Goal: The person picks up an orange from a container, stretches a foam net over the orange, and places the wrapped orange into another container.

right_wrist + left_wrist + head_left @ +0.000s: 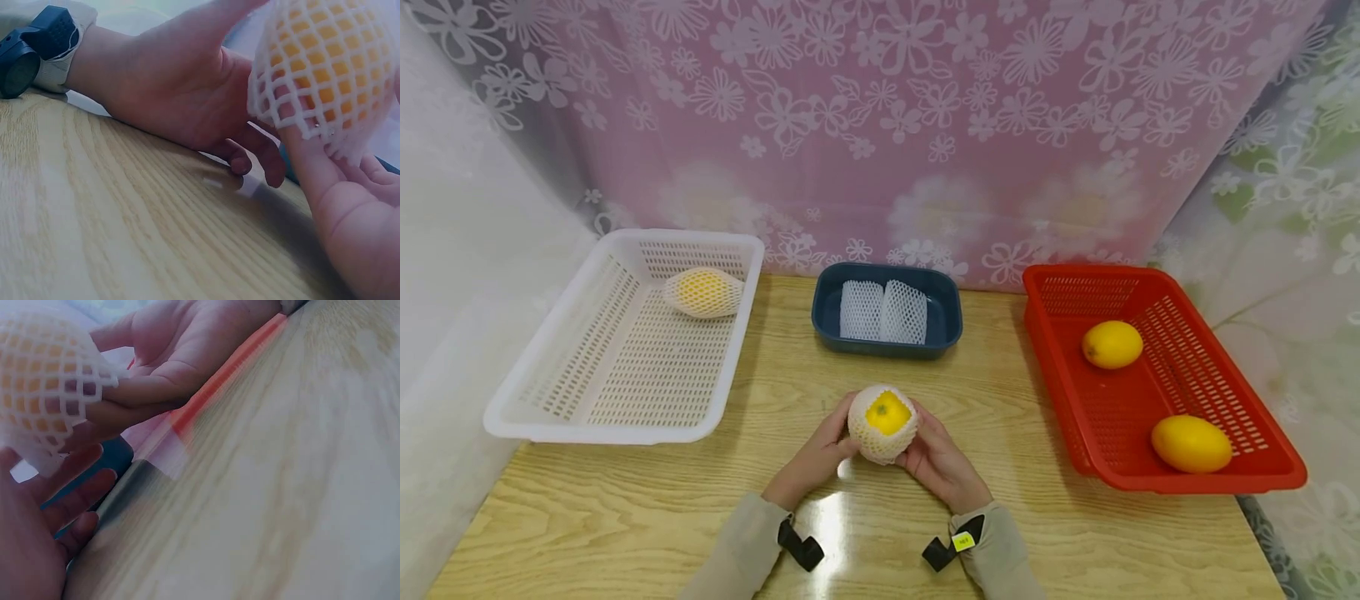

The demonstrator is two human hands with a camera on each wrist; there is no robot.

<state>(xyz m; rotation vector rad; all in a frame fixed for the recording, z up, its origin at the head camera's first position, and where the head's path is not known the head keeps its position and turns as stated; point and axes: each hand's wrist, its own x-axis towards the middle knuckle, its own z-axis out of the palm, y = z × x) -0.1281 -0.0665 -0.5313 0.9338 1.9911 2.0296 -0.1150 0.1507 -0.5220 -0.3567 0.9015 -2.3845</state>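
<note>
At net (863,433) top, yel. fruit (891,417) bare (head cam); wrist cams: netted.

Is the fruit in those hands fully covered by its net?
Partly covered: the net wraps its sides, but bare yellow fruit shows through an opening in the head view.

Netted fruit (334,69) cut off in both wrist views, yellow label (963,542) on black wristband (937,553) too small to read

The yellow fruit (888,412) sits in a white net (869,435), one end bare through the squarish top opening, held up between left hand (817,457) and right hand (944,464), its lower end hard to make out through the mesh.
</note>
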